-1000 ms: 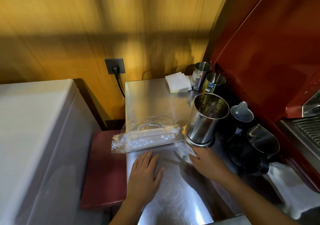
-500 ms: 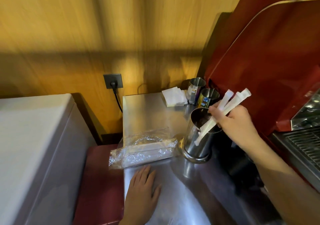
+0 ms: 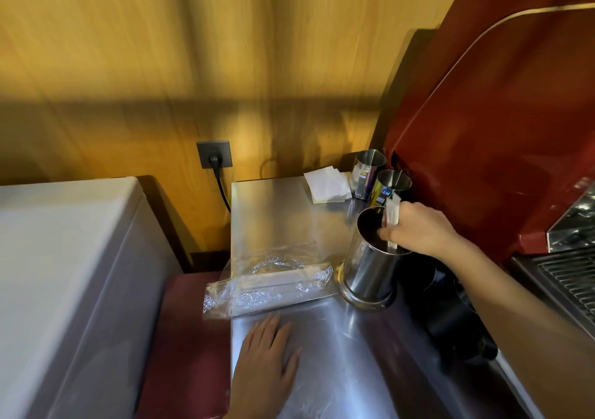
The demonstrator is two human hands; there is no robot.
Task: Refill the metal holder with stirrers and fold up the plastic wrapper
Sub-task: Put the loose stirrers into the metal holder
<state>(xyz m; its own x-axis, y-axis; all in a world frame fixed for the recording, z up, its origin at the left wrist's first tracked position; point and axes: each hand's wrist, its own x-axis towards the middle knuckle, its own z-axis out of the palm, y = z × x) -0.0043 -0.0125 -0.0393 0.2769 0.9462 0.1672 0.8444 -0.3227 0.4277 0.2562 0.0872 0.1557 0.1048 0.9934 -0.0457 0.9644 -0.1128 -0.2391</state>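
Note:
A tall metal holder (image 3: 370, 267) stands upright on the steel counter (image 3: 277, 212), right of centre. My right hand (image 3: 418, 232) is over its rim, shut on a few paper-wrapped stirrers (image 3: 392, 212) whose lower ends dip into the holder. A clear plastic wrapper (image 3: 267, 286) with more white stirrers inside lies flat to the left of the holder, overhanging the counter's left edge. My left hand (image 3: 267, 354) rests flat on the counter in front of the wrapper, fingers spread, holding nothing.
Two small metal jugs (image 3: 370, 167) and a stack of white napkins (image 3: 326, 185) sit at the back. A red espresso machine (image 3: 499, 128) fills the right side, dark pitchers (image 3: 450, 322) below it. A white appliance (image 3: 64, 273) stands left, a wall socket (image 3: 214, 154) behind.
My right hand picked up stirrers from the counter, lifted them over the holder, and has now lowered them into its mouth. My left hand stayed flat on the counter.

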